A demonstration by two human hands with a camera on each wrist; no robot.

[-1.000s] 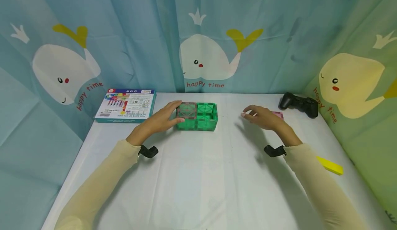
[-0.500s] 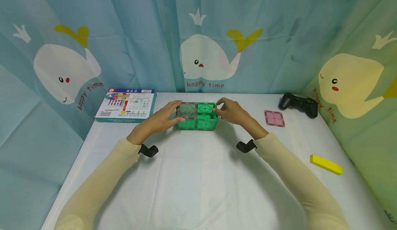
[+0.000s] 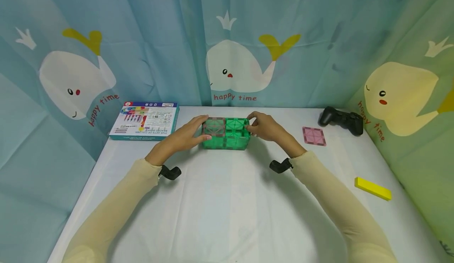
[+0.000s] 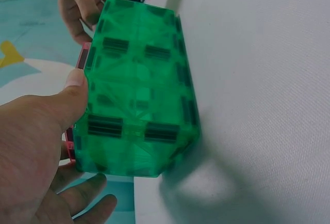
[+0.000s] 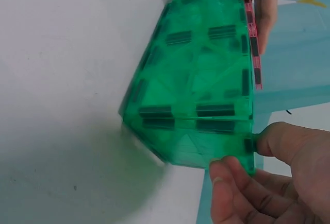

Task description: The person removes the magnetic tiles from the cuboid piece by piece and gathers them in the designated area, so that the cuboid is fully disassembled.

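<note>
The green magnetic-tile box (image 3: 225, 142) stands on the white table (image 3: 220, 215). The left hand (image 3: 185, 136) grips its left end; the right hand (image 3: 267, 128) pinches its right wall (image 5: 188, 147). Pulling too strongly could detach this wall and shift the pink top tile (image 3: 215, 126).

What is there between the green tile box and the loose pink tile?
The right hand, holding the right end of the green tile box, then bare white table up to the loose pink tile; the head view shows this.
</note>
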